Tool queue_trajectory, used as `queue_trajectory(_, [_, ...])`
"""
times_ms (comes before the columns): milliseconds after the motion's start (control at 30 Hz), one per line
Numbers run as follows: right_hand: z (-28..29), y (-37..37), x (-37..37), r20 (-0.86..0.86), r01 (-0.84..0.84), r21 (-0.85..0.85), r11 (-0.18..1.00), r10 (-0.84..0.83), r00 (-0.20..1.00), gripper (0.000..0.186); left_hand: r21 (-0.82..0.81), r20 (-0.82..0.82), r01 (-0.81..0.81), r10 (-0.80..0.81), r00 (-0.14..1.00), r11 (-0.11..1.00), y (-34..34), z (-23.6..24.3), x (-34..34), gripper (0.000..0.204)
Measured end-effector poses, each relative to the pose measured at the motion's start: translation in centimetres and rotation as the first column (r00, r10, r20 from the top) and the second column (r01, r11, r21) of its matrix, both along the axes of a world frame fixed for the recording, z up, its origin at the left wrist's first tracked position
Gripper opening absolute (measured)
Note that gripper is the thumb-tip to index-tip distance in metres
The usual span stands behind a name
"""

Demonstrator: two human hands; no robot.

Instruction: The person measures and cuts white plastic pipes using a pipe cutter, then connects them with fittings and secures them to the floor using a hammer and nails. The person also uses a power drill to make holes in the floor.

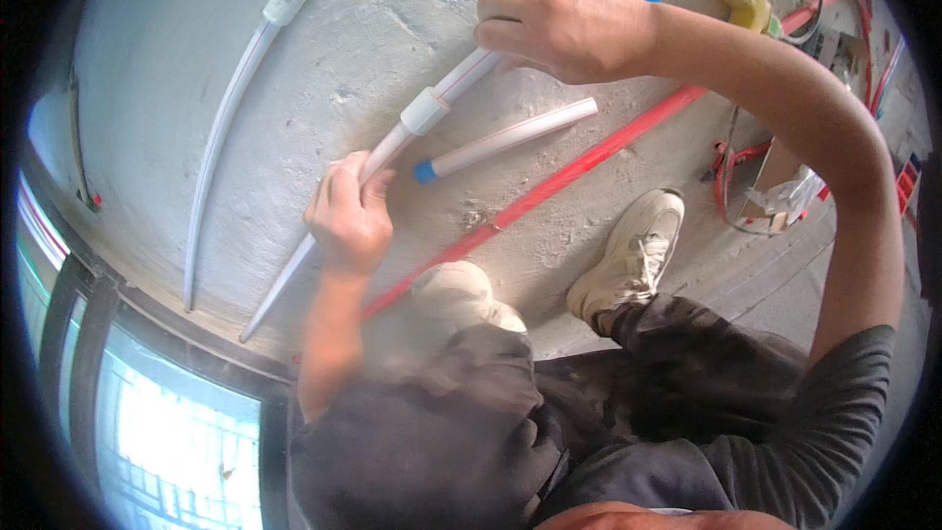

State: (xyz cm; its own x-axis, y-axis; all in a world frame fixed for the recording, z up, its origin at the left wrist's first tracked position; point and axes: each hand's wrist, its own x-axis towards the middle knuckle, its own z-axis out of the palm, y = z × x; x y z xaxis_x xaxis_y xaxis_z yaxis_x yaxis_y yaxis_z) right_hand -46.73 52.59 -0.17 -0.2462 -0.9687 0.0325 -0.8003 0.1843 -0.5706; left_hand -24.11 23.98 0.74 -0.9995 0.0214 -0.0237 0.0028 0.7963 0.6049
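A long white plastic pipe (463,76) with a thin red stripe runs slantwise across the concrete floor. A white coupling (425,112) joins it midway between my hands. My left hand (350,214) is closed round the pipe just below the coupling, on the near-left side. Farther up and to the right, my right hand (569,25) wraps over the same pipe, its fingers curled. A short white pipe piece (520,140) with a blue end (424,172) lies beside the coupling, touched by neither hand.
Another white pipe with a coupling (287,1) lies to the left. A red pipe (589,157) crosses the floor before my shoes (633,255). At the right are a yellow tool (748,2), cables and a cardboard box (775,182). A dark-framed window (177,442) stands lower left.
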Motion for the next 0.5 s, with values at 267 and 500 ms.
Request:
queue_trajectory(267, [0.11,-0.1,0.05,0.13,-0.004,0.003,1.0,0.004,0.992,0.014,0.056,0.014,0.053,-0.054,0.998,0.997,0.38,-0.92,-0.72,0.032])
queue_trajectory(500, [0.35,-0.39,-0.17,0.14,-0.038,0.017,0.999,0.036,0.989,0.013,0.056,0.029,0.07,-0.072,0.997,0.996,0.37,-0.77,-0.86,0.032])
